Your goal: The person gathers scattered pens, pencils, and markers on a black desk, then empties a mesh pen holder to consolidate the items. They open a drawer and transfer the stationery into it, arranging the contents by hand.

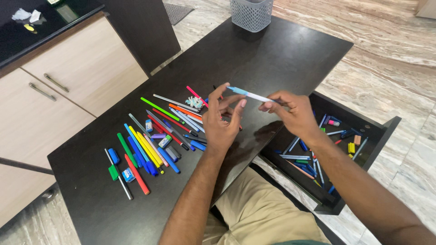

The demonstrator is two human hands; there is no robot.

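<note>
Holding one white pen (pixel 252 95) (blue-capped) between two hands.

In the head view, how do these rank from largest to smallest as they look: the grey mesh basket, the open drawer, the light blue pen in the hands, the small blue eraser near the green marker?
1. Open drawer
2. Grey mesh basket, partly cut off by the frame
3. Light blue pen
4. Small blue eraser

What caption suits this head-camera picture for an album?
Both hands, left and right, hold a white pen above a dark table strewn with pens.
</note>
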